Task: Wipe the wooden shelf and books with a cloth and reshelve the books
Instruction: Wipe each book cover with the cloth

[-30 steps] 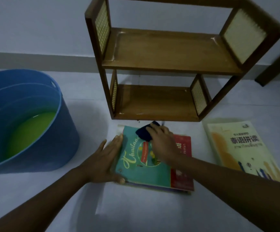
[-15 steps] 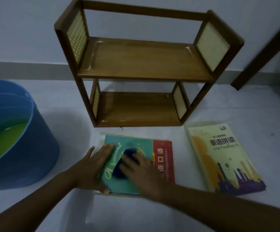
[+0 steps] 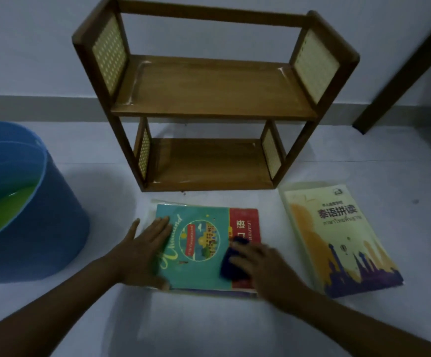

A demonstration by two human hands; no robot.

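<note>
Dark cloth (image 3: 231, 264) is pressed onto the teal book (image 3: 196, 253) by the right hand (image 3: 263, 266). Left hand (image 3: 142, 251) is laid flat, fingers released, on the book's left edge.

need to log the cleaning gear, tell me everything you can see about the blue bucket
The blue bucket stands upright on the pale floor at the left of the view, cut off by the frame edge. It looks like smooth plastic, with a round open top, a thin paler rim and a wall that slopes out toward its foot. Inside lies a shallow pool of yellow-green liquid. No handle shows. It stands apart from the wooden shelf, and neither hand touches it.
</note>
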